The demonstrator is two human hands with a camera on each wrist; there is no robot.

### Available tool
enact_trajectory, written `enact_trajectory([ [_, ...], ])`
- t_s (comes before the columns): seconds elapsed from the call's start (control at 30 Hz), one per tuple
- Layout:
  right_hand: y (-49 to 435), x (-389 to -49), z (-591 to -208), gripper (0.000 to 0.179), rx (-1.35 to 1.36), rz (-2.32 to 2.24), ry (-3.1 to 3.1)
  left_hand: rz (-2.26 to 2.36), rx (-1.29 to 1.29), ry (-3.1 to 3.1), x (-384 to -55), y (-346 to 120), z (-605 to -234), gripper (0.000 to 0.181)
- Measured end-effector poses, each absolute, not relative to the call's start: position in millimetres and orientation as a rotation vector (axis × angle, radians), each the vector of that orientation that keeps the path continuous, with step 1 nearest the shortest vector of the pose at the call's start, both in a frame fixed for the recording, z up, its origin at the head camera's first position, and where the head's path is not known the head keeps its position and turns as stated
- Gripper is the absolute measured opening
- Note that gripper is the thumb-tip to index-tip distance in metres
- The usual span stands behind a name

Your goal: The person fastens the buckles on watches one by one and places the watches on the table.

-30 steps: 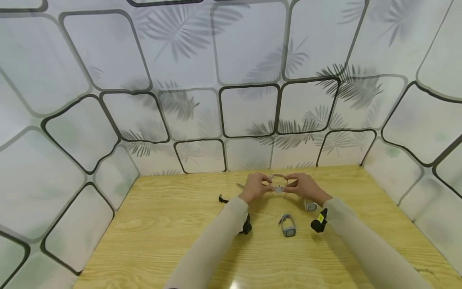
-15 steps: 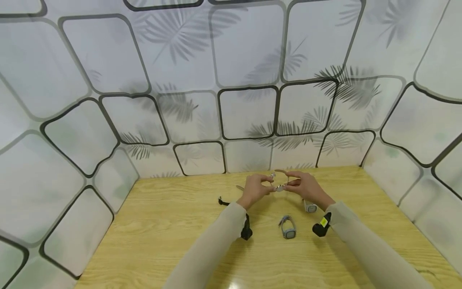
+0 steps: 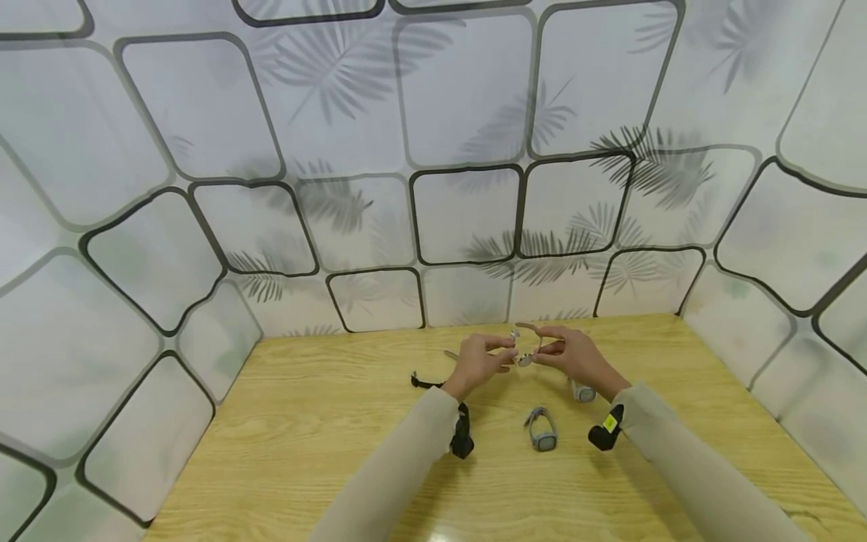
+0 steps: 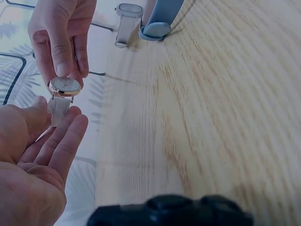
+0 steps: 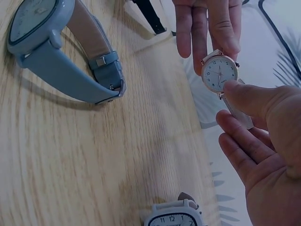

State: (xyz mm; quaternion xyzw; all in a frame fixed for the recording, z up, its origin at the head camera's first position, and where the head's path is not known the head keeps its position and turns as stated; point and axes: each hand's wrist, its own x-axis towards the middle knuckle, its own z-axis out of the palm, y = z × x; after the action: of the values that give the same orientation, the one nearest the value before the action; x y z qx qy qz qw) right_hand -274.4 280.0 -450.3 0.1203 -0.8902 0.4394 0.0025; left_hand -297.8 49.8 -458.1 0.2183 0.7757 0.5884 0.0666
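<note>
Above the back of the table, both hands hold a wristwatch (image 5: pixel 218 74) with a round white dial, a rose-gold rim and a pale strap. My left hand (image 3: pixel 476 363) pinches the strap at one side of the dial. My right hand (image 3: pixel 576 357) pinches the watch at its other side, thumb on the dial's edge in the right wrist view. The strap hangs unfastened, its free end standing up between the hands. Nearer me on the table lies a blue-grey watch (image 3: pixel 544 441). A pale grey watch (image 3: pixel 584 393) with a rounded-square dial lies under my right wrist, partly hidden.
A black watch strap (image 3: pixel 424 382) lies left of my left hand, partly covered by it. The tip of a brownish strap (image 3: pixel 451 354) shows behind that hand. Patterned cloth (image 3: pixel 467 211) walls the wooden table (image 3: pixel 305 421) at the back and sides.
The held watch has tilted, and its strap has opened out from a rounder loop. My left fingers have shifted their grip on it. The watches on the table stay put.
</note>
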Motion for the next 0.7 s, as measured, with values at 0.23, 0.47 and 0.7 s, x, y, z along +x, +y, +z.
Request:
enact_trajectory([
  [0.23, 278.9, -272.3, -449.9, 0.066, 0.400, 1.400, -2.777, 1.842, 0.562, 2.262, -294.4, 50.9, -459.3, 0.022],
  [0.47, 278.1, -270.1, -451.1, 0.067, 0.422, 1.422, -2.771, 1.944, 0.489, 2.121, -289.8, 49.0, -458.6, 0.024],
  [0.7, 277.5, -267.9, -450.0, 0.064, 0.435, 1.437, -2.752, 2.015, 0.472, 1.974, -286.9, 47.3, -454.0, 0.038],
])
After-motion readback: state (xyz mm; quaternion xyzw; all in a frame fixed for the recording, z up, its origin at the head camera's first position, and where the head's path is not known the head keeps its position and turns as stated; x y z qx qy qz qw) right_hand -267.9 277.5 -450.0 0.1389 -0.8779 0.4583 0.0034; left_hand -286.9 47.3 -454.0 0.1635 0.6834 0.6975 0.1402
